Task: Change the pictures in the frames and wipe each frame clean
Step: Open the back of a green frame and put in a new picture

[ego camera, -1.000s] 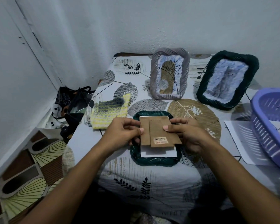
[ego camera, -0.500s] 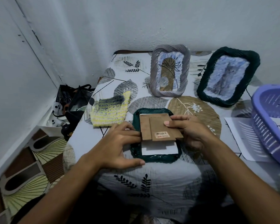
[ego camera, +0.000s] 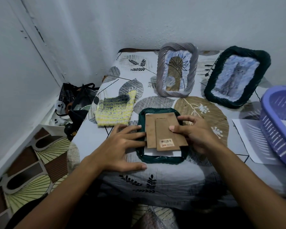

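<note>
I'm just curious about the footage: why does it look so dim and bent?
Head view: dim, bluish light; the wide lens bows the walls; glare washes out the picture in the standing green frame; the sticker on the brown backing board is too blurred to read.

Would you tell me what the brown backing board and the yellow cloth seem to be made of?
The brown backing board looks like matte cardboard or pressed fibreboard: flat, dull, with a barcode sticker. The yellow cloth looks knitted or woven yarn, with ribbed stripes.
</note>
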### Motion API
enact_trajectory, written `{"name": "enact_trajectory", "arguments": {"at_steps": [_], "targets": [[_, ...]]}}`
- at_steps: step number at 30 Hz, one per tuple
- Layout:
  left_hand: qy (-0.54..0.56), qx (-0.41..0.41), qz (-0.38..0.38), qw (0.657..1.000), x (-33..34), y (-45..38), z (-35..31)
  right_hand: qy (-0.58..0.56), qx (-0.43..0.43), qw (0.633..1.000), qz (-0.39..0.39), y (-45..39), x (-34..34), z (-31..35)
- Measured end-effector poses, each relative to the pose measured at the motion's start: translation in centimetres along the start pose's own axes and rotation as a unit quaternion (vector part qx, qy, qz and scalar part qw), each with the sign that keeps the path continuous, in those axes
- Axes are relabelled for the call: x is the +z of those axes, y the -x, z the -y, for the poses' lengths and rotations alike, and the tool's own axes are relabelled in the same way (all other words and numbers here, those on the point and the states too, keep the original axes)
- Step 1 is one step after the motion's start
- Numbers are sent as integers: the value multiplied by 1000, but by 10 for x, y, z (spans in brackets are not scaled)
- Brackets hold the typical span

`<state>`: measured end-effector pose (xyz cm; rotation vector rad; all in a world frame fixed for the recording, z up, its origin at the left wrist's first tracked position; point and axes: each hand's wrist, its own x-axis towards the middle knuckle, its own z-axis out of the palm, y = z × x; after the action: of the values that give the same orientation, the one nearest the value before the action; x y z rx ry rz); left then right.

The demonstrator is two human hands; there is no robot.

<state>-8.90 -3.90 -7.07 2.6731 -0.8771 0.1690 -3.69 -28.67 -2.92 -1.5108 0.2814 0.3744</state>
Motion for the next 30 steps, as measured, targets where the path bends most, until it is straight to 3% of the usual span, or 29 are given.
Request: {"name": "enact_trajectory", "arguments": {"at_steps": [13, 24, 30], "targets": [[2, -9, -16, 1000, 3, 1, 3, 20, -30, 999, -10, -1, 1, -3], [2, -16, -10, 1000, 2, -1, 4, 113, -66, 991, -24, -5, 3, -10], [-1, -18, -3, 1000, 1, -1, 4, 88, -43, 995, -14, -3, 2, -8]]}}
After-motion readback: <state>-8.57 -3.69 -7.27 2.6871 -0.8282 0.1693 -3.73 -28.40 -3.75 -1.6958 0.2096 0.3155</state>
